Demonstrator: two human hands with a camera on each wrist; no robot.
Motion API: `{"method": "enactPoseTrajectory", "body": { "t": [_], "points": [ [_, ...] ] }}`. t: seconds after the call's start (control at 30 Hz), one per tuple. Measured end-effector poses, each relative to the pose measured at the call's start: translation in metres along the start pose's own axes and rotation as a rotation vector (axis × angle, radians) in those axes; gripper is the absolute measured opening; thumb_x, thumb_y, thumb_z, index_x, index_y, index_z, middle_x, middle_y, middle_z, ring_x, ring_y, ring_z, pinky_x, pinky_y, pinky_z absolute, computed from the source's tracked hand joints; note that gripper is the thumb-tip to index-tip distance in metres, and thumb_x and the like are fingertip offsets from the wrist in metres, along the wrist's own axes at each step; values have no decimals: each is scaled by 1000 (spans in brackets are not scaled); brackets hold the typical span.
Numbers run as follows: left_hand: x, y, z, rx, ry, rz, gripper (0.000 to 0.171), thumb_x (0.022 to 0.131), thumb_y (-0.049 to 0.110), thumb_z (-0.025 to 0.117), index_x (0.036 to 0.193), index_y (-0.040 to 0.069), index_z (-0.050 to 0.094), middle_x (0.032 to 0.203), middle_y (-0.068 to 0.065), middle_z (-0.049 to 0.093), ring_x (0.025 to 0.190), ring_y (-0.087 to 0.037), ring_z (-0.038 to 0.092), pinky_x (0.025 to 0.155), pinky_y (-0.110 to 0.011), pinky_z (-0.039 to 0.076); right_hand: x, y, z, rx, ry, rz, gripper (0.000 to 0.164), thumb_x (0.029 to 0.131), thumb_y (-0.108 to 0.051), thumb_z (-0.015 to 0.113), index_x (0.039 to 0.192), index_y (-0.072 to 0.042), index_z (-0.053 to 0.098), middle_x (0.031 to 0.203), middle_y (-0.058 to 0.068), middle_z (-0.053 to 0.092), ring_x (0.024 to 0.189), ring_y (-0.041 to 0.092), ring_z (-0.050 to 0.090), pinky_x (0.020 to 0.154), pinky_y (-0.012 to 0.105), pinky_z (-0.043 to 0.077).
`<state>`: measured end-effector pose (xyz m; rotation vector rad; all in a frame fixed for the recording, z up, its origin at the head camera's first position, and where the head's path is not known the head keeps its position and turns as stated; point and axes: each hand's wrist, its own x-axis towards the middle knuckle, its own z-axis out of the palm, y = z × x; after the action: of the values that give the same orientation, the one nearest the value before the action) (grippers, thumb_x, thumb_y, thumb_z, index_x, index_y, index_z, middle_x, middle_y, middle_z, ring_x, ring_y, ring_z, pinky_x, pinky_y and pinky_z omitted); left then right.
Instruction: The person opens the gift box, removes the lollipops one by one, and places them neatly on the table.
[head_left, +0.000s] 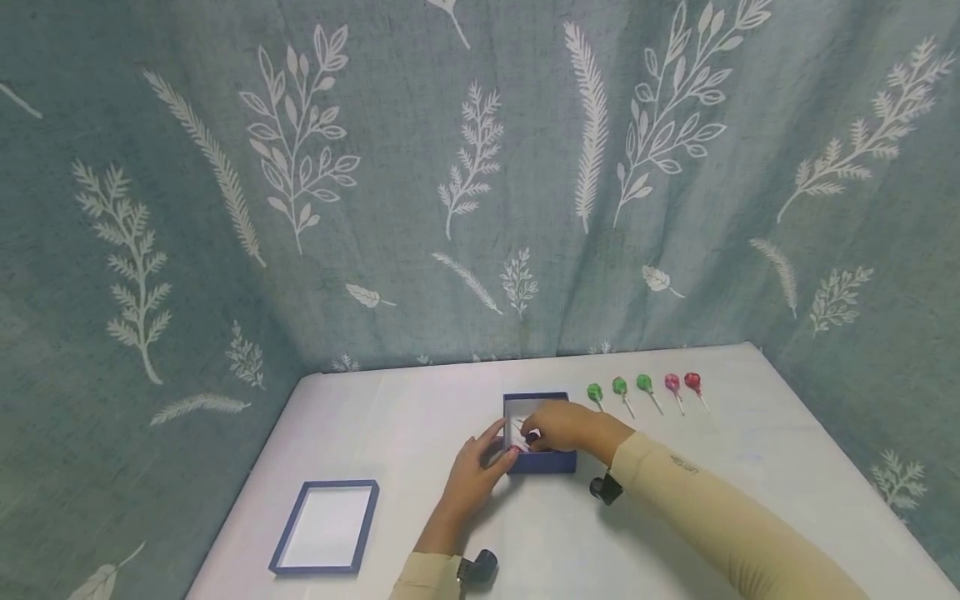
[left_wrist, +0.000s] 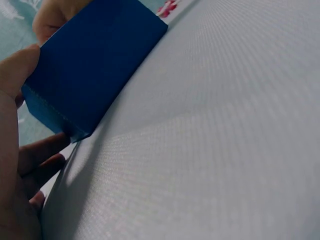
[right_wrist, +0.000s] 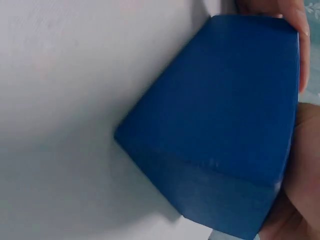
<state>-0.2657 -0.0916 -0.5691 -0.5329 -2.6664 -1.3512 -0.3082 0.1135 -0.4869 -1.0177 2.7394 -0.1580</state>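
Observation:
A blue open-topped box with a pale inside stands on the white table. My left hand holds it at the front left corner, thumb at the front rim and fingers along the left side. Its blue wall fills much of the left wrist view. My right hand reaches into the box from the right, its fingers bent downward. A small dark thing shows at those fingertips, its kind unclear. White sticks and a bit of red lie inside the box. The box wall hides the right fingertips in the right wrist view.
Behind and right of the box lies a row of lollipops: green ones, a pink one and a red one. A blue-rimmed lid lies inside up at the front left. A leaf-patterned curtain surrounds the table.

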Motion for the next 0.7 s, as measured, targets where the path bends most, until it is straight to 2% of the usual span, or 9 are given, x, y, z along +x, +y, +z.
{"method": "enactPoseTrajectory", "body": {
  "t": [0.1,0.2,0.37,0.5,0.57,0.7],
  "points": [
    [1,1,-1,11,6,3,60,92,56,58,144,29,48,121,-6,67,129,-37,47,115,-55,20,1,0,-2,19,11,-19,21,88,-26,73,107,-17,74,88,-12,68,85,9,64,87,33,52],
    [2,1,-3,18,8,15,59,92,54,59,144,28,49,120,-5,67,127,-35,49,115,-53,19,2,-1,-3,20,7,-29,22,88,-26,73,109,-17,74,92,-12,70,90,11,65,91,34,52],
    [5,0,-3,3,6,43,58,93,51,60,144,27,49,120,-5,68,128,-35,49,115,-54,20,4,-2,-2,31,-5,12,26,86,-17,74,112,-19,74,99,-9,70,97,14,65,93,36,51],
    [5,-1,-1,-7,2,47,58,92,52,60,144,28,49,120,-3,68,128,-34,49,115,-54,21,4,0,-4,58,-18,58,30,86,-19,73,116,-16,72,103,-6,70,101,16,64,94,37,50],
    [5,-2,0,-4,2,51,58,92,53,60,144,28,49,120,-3,68,128,-33,49,115,-55,21,3,0,-6,90,-16,88,34,89,-20,70,123,-16,68,104,-4,69,101,18,64,93,39,51],
    [-1,-4,-2,9,2,27,59,92,54,58,145,28,48,121,-4,67,129,-36,47,114,-58,20,2,-2,-11,150,35,103,41,98,-19,55,139,-20,56,120,1,66,114,24,60,100,45,46]
  ]
}}
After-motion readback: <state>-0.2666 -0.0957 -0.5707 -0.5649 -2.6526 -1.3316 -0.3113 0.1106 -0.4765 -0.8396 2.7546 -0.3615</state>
